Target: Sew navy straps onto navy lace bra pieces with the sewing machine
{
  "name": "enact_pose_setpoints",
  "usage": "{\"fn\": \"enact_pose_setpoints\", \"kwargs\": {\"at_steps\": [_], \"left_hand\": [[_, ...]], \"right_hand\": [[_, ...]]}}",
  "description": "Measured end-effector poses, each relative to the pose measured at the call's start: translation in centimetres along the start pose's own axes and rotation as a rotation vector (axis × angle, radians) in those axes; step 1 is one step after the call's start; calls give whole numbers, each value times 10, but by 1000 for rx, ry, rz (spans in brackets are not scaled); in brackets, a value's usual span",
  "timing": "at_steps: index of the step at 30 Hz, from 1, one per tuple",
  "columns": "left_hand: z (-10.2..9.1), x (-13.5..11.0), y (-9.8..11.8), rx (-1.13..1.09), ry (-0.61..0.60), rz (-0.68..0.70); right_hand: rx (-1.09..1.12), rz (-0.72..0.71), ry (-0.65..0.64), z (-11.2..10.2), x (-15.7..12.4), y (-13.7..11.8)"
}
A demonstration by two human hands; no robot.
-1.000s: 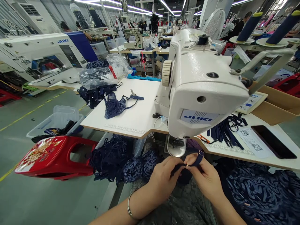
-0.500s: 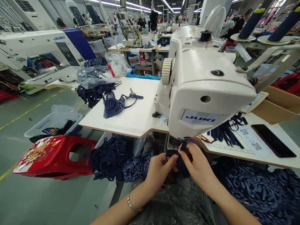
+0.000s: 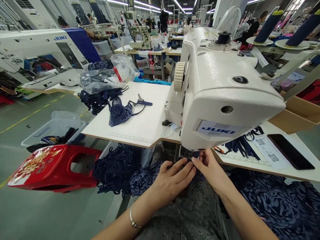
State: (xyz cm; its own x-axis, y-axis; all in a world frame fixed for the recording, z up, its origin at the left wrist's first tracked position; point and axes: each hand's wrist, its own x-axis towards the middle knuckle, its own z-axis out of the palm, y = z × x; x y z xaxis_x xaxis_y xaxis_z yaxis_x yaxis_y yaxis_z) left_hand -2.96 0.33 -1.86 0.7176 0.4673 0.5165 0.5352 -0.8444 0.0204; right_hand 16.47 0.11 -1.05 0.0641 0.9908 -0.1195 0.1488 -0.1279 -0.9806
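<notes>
A white JUKI sewing machine [image 3: 220,90] stands on the white table [image 3: 140,123] in front of me. Under its head, my left hand [image 3: 172,178] lies with fingers stretched flat over dark navy fabric at the needle area. My right hand [image 3: 210,166] pinches a navy strap [image 3: 196,155] right below the machine head; most of the strap is hidden by the machine and my fingers. Navy lace fabric [image 3: 275,203] spreads over my lap to the right.
A navy lace piece [image 3: 120,111] and a plastic bag of straps [image 3: 105,80] lie on the table's left. Navy straps [image 3: 240,145], a QR paper [image 3: 267,150] and a black phone [image 3: 290,151] lie right. A red stool [image 3: 50,168] and clear bin [image 3: 57,128] stand on the floor.
Both hands moved up and forward from my lap to just under the machine head, carrying the navy strap there. My left hand's fingers went from pinching to flat.
</notes>
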Motion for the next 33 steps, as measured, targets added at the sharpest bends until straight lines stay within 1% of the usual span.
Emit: {"fn": "enact_pose_setpoints", "kwargs": {"at_steps": [3,6,8,10,12,15,19,24,28,33], "left_hand": [[4,-3,1,-1,-15,-27],[7,-2,2,-15,-32,-36],[10,1,3,-21,-13,-59],[12,6,4,-11,28,-98],[13,11,5,8,70,-138],[12,18,6,26,103,-178],[12,21,5,25,107,-209],[10,23,5,17,78,-225],[7,26,5,16,55,-225],[7,27,5,8,66,-227]], "right_hand": [[39,-16,17,0,2,-1],[28,-66,84,-2,7,2],[-2,-103,123,-4,14,4],[-76,-129,142,-7,22,4],[-195,-154,165,-10,30,3],[-342,-238,202,-11,42,-1],[-372,-331,186,-10,50,-4],[-403,-366,193,-11,55,0],[-426,-428,194,-13,58,7],[-410,-454,204,-13,58,9]]}}
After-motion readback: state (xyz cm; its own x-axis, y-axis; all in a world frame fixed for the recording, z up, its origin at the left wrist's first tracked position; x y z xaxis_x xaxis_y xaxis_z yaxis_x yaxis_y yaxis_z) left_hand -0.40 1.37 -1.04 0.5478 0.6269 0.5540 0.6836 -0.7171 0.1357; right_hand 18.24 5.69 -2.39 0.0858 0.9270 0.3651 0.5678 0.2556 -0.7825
